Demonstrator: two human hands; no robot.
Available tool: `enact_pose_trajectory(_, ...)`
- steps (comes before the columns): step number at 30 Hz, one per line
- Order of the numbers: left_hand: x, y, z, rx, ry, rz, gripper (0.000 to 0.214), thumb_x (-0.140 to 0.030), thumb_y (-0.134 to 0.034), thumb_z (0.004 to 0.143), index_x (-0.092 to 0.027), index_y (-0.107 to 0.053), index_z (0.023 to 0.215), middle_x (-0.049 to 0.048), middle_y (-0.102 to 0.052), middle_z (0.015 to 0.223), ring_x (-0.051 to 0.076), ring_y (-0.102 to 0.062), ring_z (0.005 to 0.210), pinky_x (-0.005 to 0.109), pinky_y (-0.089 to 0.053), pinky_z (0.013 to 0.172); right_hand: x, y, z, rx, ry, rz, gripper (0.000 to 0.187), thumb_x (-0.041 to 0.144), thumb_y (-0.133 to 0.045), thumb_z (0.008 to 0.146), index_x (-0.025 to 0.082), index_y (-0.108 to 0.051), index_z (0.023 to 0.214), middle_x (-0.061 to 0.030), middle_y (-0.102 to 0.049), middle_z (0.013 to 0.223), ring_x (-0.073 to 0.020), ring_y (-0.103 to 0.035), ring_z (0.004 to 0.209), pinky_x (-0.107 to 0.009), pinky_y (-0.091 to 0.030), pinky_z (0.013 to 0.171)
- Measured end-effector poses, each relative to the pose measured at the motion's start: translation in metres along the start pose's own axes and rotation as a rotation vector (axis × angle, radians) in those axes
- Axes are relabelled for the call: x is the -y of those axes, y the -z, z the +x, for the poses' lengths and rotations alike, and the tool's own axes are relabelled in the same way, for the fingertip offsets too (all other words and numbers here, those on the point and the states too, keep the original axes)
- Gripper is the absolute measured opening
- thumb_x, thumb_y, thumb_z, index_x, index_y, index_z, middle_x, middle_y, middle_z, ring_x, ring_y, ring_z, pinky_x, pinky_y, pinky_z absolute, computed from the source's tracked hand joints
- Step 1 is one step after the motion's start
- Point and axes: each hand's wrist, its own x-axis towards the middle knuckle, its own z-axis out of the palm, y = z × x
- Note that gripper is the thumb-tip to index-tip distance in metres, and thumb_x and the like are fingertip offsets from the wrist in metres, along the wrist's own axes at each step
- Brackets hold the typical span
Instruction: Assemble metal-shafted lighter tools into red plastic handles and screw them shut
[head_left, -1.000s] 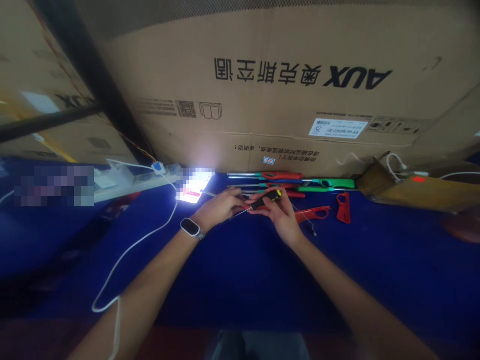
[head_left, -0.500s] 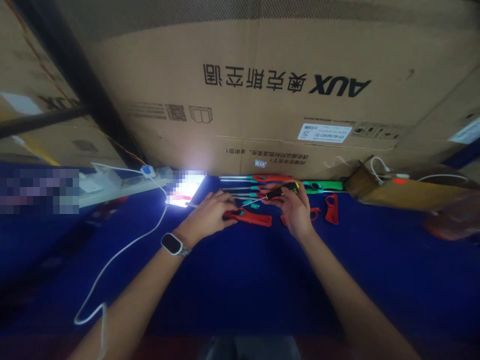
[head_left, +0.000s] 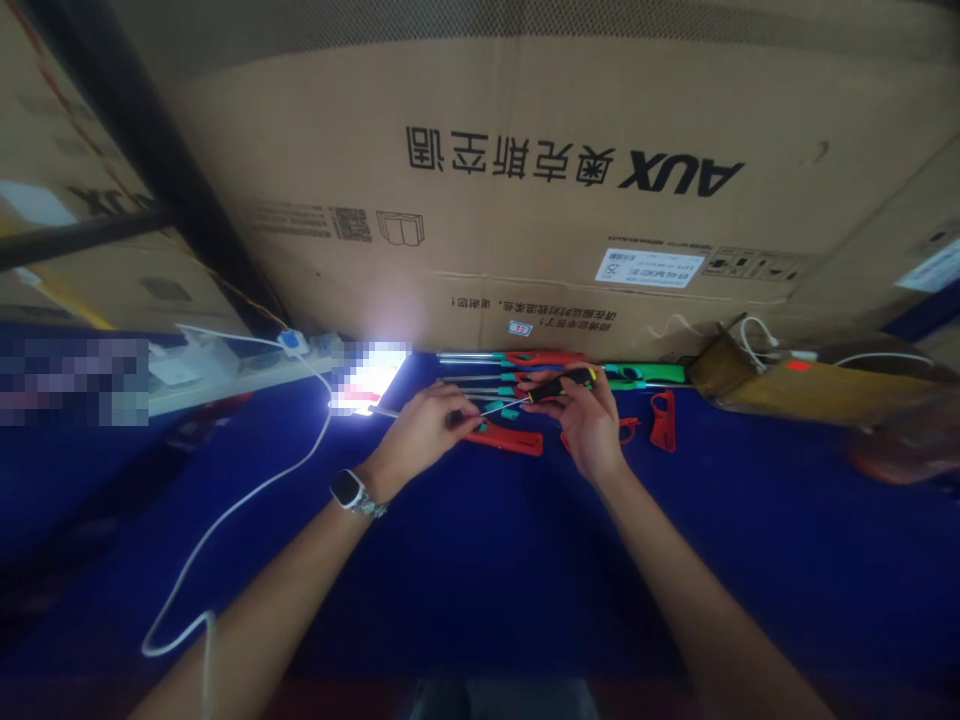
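Note:
My right hand (head_left: 589,422) grips a screwdriver (head_left: 561,387) by its black and yellow handle, the shaft slanting down to the left. At the shaft's tip, the fingers of my left hand (head_left: 433,420) are pinched together; whatever lies between them is too small to make out. Just below the tip, a red long-nosed lighter (head_left: 510,439) lies on the blue surface, its left part hidden by my left hand. Small teal pieces (head_left: 510,412) lie above it. Behind my hands are several more lighters, among them a red one (head_left: 547,356) and a green one (head_left: 660,371).
A loose red shell part (head_left: 663,421) lies right of my right hand. A brightly lit phone-like screen (head_left: 375,375) and a white cable (head_left: 262,490) are at the left, beside a power strip (head_left: 247,372). A large cardboard box (head_left: 495,240) rises behind; an open carton (head_left: 810,385) stands at the right.
My left fingers have come off the red lighter and moved up to the screwdriver's tip. The lighter stays on the surface, and the screwdriver is still in my right hand.

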Motion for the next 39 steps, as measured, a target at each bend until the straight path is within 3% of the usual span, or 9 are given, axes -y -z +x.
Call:
enact_pose_trajectory(14,-0.01,0.005,0.0,0.064,-0.158,0.247,0.017,-0.017,-0.06,0.094,-0.016,-0.068,0.079,0.0043,-0.064,0.077,0.021,-0.058,0.081,0.036,-0.05,0.079,-0.002,-0.003,-0.002,0.042,0.043,0.029,0.022,0.031,-0.066,0.087,0.027,-0.047,0.098,0.0029,-0.074,0.091,-0.0204,-0.076,0.088,-0.042,-0.066,0.076)
enact_pose_trajectory(23,-0.024,0.0,-0.001,0.075,-0.11,0.356,0.023,-0.015,-0.051,0.097,-0.015,-0.068,0.082,0.0055,-0.064,0.082,0.022,-0.057,0.084,0.038,-0.049,0.081,-0.002,-0.001,0.002,0.006,0.043,0.029,0.027,0.036,-0.071,0.086,0.026,-0.048,0.095,0.0027,-0.075,0.089,-0.0204,-0.076,0.086,-0.039,-0.067,0.072)
enact_pose_trajectory(39,-0.021,-0.002,-0.001,0.078,-0.046,0.294,0.02,-0.013,-0.055,0.095,-0.014,-0.068,0.081,0.0058,-0.065,0.082,0.023,-0.057,0.085,0.038,-0.049,0.08,-0.002,-0.004,0.001,0.008,0.059,0.008,0.027,0.035,-0.071,0.086,0.027,-0.048,0.097,0.0023,-0.074,0.091,-0.0202,-0.076,0.088,-0.04,-0.067,0.075)
